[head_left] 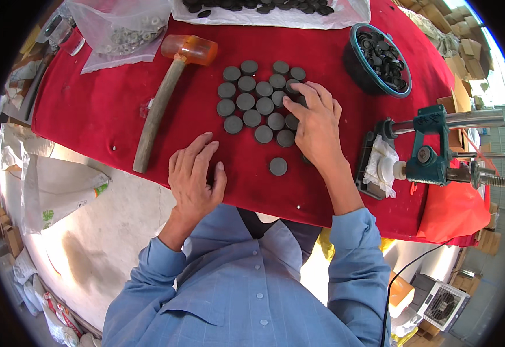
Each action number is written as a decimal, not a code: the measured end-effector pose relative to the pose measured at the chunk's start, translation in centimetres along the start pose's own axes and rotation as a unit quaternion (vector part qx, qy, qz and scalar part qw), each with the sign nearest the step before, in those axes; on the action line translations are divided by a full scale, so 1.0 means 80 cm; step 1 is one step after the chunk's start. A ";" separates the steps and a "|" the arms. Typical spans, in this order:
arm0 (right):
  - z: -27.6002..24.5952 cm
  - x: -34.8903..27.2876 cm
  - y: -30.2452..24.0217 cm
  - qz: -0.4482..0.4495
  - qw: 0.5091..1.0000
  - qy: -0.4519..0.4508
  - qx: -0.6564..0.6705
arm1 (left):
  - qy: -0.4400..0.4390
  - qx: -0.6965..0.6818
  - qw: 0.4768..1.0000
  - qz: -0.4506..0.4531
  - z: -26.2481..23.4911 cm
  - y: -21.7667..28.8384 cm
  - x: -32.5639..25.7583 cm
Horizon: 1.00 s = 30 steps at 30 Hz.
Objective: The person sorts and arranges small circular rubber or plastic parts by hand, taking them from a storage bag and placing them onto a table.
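Several dark grey round discs [245, 101] lie flat in a loose cluster on the red cloth. My right hand [317, 118] reaches over the cluster's right side, its fingers bent and apart. The thumb and index fingertips touch discs there, and the hand covers part of others. One single disc [278, 166] sits apart, nearer to me. My left hand [195, 179] rests at the near edge of the cloth, left of the discs, holding nothing, with fingers loosely curved and apart. Left of the cluster lies a mallet [163, 104] with an amber head and wooden handle.
A teal hand press [431, 144] stands on the right of the red-covered table [91, 115]. Behind the discs are a tub [374, 87] of black parts, a white tray [275, 20] of black pieces and a plastic bag [122, 40] of small rings. An orange-red bag [455, 211] hangs at the right edge.
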State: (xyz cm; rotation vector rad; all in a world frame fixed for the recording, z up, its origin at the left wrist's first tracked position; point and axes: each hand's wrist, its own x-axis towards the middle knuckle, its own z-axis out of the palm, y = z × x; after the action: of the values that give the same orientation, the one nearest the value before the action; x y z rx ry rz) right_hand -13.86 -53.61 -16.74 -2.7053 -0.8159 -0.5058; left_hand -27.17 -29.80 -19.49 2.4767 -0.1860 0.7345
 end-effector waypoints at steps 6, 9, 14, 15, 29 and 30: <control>-0.004 0.005 -0.005 0.007 1.000 0.003 0.004 | 0.009 0.013 1.000 0.021 0.003 -0.005 0.000; -0.004 0.005 -0.002 -0.019 0.999 -0.007 -0.026 | 0.007 0.010 1.000 0.016 0.002 0.000 0.004; 0.002 0.002 -0.006 -0.005 1.000 0.015 -0.011 | 0.014 0.010 1.000 0.019 0.002 -0.001 0.000; 0.002 0.005 -0.005 -0.008 1.000 0.019 -0.011 | 0.012 0.015 1.000 0.018 0.002 -0.002 -0.002; 0.016 0.044 -0.027 -0.082 0.990 -0.002 -0.115 | 0.023 0.006 1.000 0.019 0.002 0.001 0.000; 0.018 0.046 -0.030 -0.080 0.990 0.002 -0.117 | 0.019 0.007 1.000 0.015 0.000 0.001 0.000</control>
State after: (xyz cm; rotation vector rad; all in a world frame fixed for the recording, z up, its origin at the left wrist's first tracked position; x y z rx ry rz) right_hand -12.05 -49.41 -16.21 -2.8606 -1.0389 -0.6818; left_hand -27.18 -29.85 -19.47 2.4759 -0.2037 0.7980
